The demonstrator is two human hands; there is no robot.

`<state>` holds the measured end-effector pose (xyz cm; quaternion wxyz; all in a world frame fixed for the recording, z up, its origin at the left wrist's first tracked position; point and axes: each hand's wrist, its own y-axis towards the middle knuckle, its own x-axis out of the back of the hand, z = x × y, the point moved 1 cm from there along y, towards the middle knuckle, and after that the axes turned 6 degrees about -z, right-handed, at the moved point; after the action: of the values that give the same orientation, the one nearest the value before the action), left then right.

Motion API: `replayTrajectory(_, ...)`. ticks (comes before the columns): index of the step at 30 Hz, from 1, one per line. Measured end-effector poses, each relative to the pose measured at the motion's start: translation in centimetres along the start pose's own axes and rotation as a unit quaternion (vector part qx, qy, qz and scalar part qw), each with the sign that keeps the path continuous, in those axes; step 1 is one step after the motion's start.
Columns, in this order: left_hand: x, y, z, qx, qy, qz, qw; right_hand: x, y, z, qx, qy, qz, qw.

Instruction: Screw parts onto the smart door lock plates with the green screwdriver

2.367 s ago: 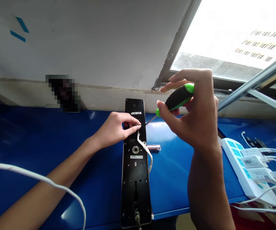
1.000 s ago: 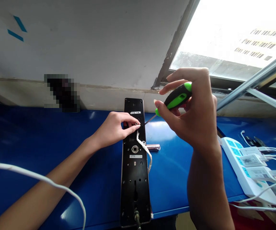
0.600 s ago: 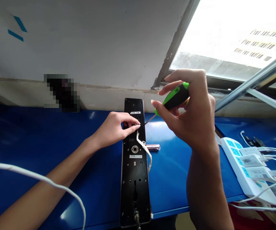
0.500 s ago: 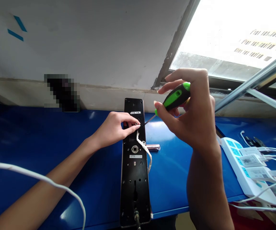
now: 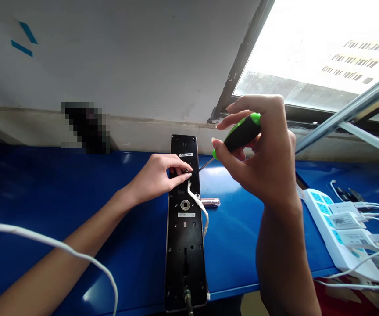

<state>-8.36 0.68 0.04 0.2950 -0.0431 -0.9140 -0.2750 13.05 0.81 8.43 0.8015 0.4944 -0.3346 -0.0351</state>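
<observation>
A long black lock panel (image 5: 176,237) lies lengthwise in front of me, with a round square-holed fitting and a keyhole slot in it. My left hand (image 5: 153,177) rests over its upper half, thumb and forefinger pinched by a small round metal post (image 5: 187,170); whatever lies between the fingertips is too small to name. A green and black screwdriver (image 5: 242,134) is gripped in my right hand (image 5: 268,153), its handle tilted up to the right. Its thin shaft slopes down to my left fingertips, where the tip is hard to see. A white wrapped cable (image 5: 197,199) leaves the panel below them.
On the blue table (image 5: 235,245), a wrapped reddish rod (image 5: 211,202) sticks out right of the panel. A white power strip (image 5: 341,237) with plugged-in chargers and cables stands at the right. A white cord (image 5: 61,245) crosses in front of my left forearm. The wall and window stand behind.
The screwdriver handle has turned about its own axis in my right hand, so its green side patch no longer shows. Both hands and the panel stay nearly where they were.
</observation>
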Motion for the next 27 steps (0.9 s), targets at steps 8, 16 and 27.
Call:
replayTrajectory(8, 0.2, -0.26, 0.85, -0.043, 0.115, 0.006, 0.992, 0.09, 0.37, 0.35, 0.019, 0.022, 0.023, 0.999)
replayTrajectory(16, -0.36, -0.63, 0.61, -0.021, 0.113, 0.037, 0.993, -0.13, 0.12, -0.08, 0.003, 0.012, -0.006, 1.0)
replayTrajectory(27, -0.23, -0.27, 0.65, -0.023, 0.074, 0.039, 0.996, 0.0, 0.17, 0.21, 0.009, 0.022, 0.013, 1.0)
